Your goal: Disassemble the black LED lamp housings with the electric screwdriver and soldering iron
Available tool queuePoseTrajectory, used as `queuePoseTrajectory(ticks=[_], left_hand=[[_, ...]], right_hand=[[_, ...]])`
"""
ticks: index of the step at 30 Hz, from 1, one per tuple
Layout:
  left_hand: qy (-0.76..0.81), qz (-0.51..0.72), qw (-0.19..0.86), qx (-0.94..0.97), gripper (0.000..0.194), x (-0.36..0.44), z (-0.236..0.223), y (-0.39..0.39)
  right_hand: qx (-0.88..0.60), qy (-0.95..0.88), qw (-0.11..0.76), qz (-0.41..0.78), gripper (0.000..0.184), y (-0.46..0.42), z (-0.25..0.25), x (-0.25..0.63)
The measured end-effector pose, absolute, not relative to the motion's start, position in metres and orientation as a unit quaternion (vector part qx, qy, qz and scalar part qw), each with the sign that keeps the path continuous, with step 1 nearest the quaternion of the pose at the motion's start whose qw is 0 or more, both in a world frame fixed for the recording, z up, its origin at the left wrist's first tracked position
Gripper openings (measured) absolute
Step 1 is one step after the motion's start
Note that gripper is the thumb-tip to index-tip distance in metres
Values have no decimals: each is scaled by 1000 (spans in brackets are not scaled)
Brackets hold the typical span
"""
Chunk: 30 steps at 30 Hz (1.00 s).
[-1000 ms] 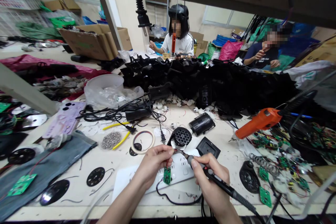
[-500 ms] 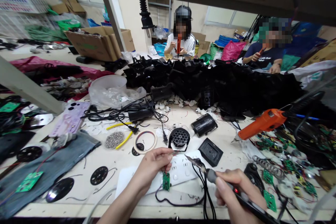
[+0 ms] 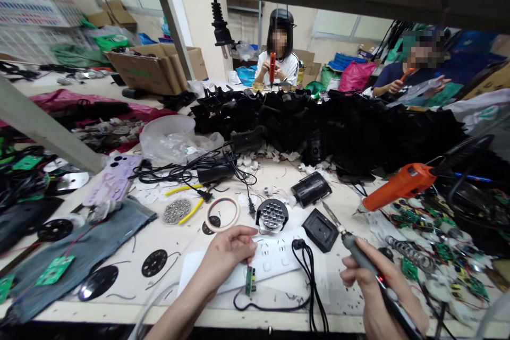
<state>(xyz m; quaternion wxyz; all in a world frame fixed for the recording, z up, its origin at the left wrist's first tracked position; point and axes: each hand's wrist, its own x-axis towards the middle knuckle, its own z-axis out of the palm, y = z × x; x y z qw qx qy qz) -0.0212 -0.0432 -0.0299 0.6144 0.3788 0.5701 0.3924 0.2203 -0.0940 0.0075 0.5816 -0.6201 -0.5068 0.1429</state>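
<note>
My left hand [image 3: 235, 247] is closed in a pinch on a thin red wire [image 3: 249, 261] above a white power strip [image 3: 263, 260]. From that wire hangs a small green circuit board [image 3: 249, 281], turned nearly edge-on, with a black cord running from it. My right hand [image 3: 382, 281] grips a soldering iron [image 3: 360, 252], a small red light glowing on its handle. The iron's tip points up and left, beside a black square housing [image 3: 321, 230]. Just beyond my left fingers lies a round lamp head with a honeycomb face [image 3: 273, 215].
An orange electric screwdriver [image 3: 398, 188] hangs at right above piled circuit boards [image 3: 446, 255]. Masking tape [image 3: 235, 218], screws [image 3: 176, 211] and yellow-handled pliers [image 3: 191, 211] lie left. Black parts [image 3: 338, 122] form a heap at the back. Two people sit beyond. A plug [image 3: 221, 26] dangles overhead.
The soldering iron in my right hand has moved right, away from my left fingers. The hanging circuit board has turned more edge-on. The person at right has raised a clear plastic piece.
</note>
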Motion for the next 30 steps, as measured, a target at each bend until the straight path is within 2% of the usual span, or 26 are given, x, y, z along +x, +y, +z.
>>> queuePoseTrajectory(ticks=[6,13,19,25,30], left_hand=[[607,382,540,439,37,-32,-25,-37],[660,346,379,548,31,-53,-25,3],[680,221,246,655,25,-54,-17,33],[653,146,204,715,24,-46,-25,60],[664,88,213,712,26,-45,-34,77]], right_hand=[[-524,-599,576,185,27,-95,4,210],[-540,-594,569,179,24,-97,3,211],[-560,-580,567,170,24,-102,-3,216],[-572,-589,550,153,23,-104,4,212],[-584,-585,540,156,22,-105,7,209]])
